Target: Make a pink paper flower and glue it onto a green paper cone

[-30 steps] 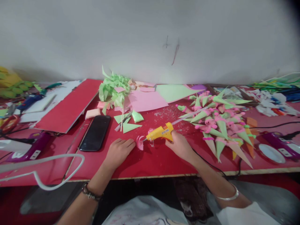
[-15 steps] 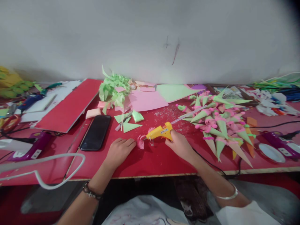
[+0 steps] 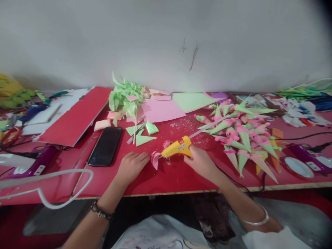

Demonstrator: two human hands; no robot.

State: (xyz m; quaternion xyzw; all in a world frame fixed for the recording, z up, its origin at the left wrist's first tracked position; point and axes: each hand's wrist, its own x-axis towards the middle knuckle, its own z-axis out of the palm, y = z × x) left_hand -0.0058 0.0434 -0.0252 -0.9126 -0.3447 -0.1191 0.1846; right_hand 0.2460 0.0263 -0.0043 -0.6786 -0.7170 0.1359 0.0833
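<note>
Pinching pink paper curl [image 3: 155, 160] over red table [image 3: 166, 183] in L hand [image 3: 132, 166], prob. to face nozzle [image 3: 160, 157] of 1 yellow glue gun [image 3: 177, 148]. Gripping gun in R hand [image 3: 201, 160], prob. for aim. Leaving phone [image 3: 105, 146] & paper cones [image 3: 243, 140] either side, prob. for room. Vs 0.5 s ago: dipping curl's lower tip farther down.

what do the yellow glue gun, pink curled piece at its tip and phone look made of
Glue gun: probably plastic, by its smooth, molded-looking yellow body. Pink curled piece: likely paper or thin foam, fairly matte, by its slim curved edges. Phone: probably glass-fronted, dark and smooth.
</note>
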